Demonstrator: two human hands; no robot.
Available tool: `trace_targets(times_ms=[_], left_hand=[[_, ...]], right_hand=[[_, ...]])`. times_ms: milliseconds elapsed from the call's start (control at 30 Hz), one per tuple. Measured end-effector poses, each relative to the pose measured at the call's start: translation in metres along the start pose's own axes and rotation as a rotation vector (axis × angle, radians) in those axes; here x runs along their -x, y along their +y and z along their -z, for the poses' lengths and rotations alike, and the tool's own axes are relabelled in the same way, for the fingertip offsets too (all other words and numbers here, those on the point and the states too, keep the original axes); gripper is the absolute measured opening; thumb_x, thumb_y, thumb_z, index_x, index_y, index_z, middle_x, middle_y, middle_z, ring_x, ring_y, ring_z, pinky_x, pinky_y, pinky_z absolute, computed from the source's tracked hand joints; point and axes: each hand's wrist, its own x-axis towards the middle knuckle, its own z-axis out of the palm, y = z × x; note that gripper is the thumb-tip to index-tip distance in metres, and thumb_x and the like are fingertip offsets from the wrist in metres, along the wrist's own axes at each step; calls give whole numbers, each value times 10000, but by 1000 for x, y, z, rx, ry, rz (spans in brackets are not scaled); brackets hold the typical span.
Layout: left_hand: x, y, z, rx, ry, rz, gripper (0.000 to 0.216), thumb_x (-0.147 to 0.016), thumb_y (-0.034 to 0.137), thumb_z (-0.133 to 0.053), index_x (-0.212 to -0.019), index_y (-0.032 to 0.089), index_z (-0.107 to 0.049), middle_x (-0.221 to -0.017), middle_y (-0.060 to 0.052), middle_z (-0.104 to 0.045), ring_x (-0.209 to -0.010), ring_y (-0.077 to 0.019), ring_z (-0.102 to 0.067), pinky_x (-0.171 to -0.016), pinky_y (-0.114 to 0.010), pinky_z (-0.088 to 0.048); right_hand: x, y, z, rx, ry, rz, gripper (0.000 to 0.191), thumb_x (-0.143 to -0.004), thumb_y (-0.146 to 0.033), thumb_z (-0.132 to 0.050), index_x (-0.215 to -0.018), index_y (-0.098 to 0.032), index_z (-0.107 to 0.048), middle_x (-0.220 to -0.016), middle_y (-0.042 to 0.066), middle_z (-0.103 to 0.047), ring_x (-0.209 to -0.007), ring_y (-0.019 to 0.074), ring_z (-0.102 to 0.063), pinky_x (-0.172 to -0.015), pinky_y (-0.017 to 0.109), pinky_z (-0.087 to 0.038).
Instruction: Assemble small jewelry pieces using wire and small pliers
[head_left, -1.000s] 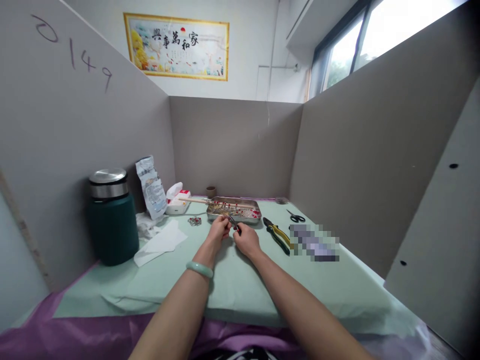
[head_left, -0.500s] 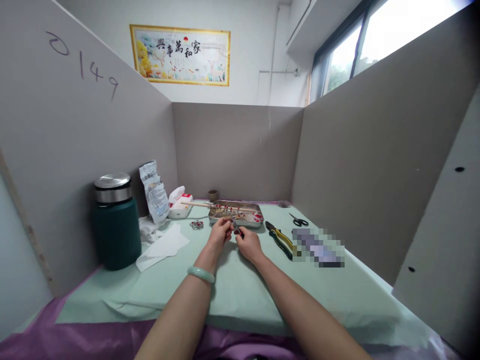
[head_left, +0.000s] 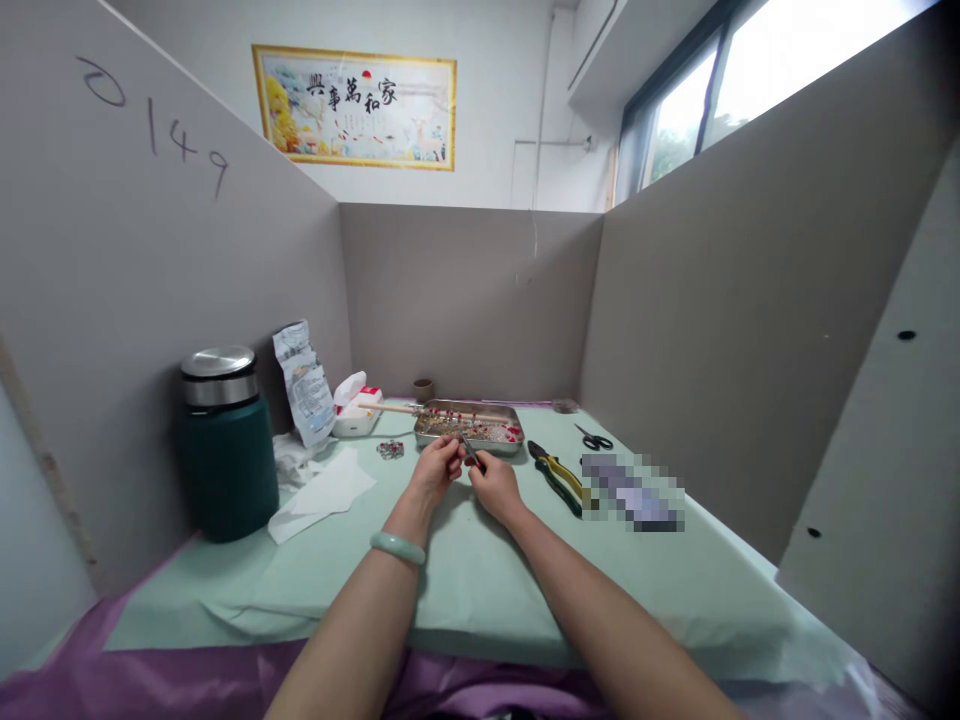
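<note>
In the head view my right hand (head_left: 495, 487) is closed around small pliers (head_left: 470, 452), whose narrow metal jaws point up and left to the fingertips of my left hand (head_left: 435, 467). The left thumb and fingers are pinched together; what lies between them is too small to make out. A pale green bangle (head_left: 398, 547) circles my left wrist. Just beyond both hands lies a metal tray (head_left: 517, 448) with red and gold-coloured small beads and a pale stick across it. A small heap of red and silver beaded pieces (head_left: 391, 450) rests left of the tray.
Right of my hands lie larger yellow-green pliers (head_left: 555, 476), black scissors (head_left: 596, 441) and a blurred-out flat object (head_left: 637, 495). To the left stand a dark green flask (head_left: 229, 465), a foil pouch (head_left: 304, 385), a tissue pack (head_left: 358, 425) and white paper (head_left: 322, 497). Grey partitions enclose the table.
The whole view has shifted slightly, so everything appears a little further left. Both hands keep almost the same pose, with the small pliers still at the left fingertips.
</note>
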Motion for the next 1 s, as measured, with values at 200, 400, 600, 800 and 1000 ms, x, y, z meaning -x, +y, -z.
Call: trace_targets(times_ms=[200,400,600,800,1000], left_hand=[[0,0,0,-25,40,28,280,-663,269,-678,-761,167,-436,-558,60,-489,-360,-14,-302,-360,-154,-173],[-1,1,1,-13,60,28,239,-678,229,-640,-790,175,-435,-548,64,-481,-343,-16,-288,-353,-156,-160],[-1,0,2,-22,56,65,181,-704,216,-603,-722,166,-430,-540,54,-469,-340,-16,-275,-341,-162,-141],[-1,2,0,-11,83,78,183,-714,241,-598,-735,168,-431,-535,56,-462,-338,-15,-271,-341,-161,-133],[-2,2,0,16,110,80,160,-699,147,-558,-792,180,-433,-510,65,-455,-324,-26,-260,-343,-164,-126]], right_hand=[[0,1,-3,90,6,-21,195,-794,-239,-485,-872,-209,-661,-798,34,-691,-712,159,-584,-592,219,-299],[-2,2,-5,71,-20,-24,201,-809,-245,-475,-849,-208,-668,-790,39,-693,-713,157,-584,-590,217,-297],[0,4,-5,111,-9,-11,183,-804,-259,-484,-833,-209,-657,-776,36,-692,-695,156,-581,-571,229,-270],[-1,6,-7,141,1,-10,194,-817,-281,-477,-845,-211,-655,-780,41,-695,-697,158,-584,-566,240,-252],[-1,5,-7,156,-7,-14,194,-815,-282,-477,-850,-209,-653,-794,43,-696,-695,155,-583,-562,242,-245]])
